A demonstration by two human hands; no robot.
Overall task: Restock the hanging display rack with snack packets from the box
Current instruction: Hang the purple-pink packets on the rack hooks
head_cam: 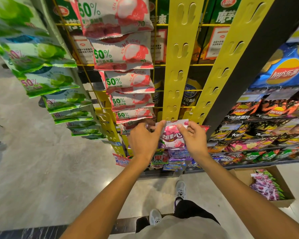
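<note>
A pink-and-white snack packet (pixel 173 135) is held up against the foot of a yellow hanging strip (pixel 177 69). My left hand (pixel 144 140) pinches its top left corner, and my right hand (pixel 194 137) pinches its top right corner. The strip above the packet carries bare hooks. To its left a strip is filled with red lychee packets (pixel 128 81), and further left hang green packets (pixel 52 81). A cardboard box (pixel 281 180) with several purple and green packets stands on the floor at the lower right.
A second bare yellow strip (pixel 221 73) hangs right of the first. Shelves of crisp bags (pixel 269 126) fill the right side behind a black upright. More small packets (pixel 173 159) hang low under my hands. My shoes (pixel 179 190) stand on the grey floor.
</note>
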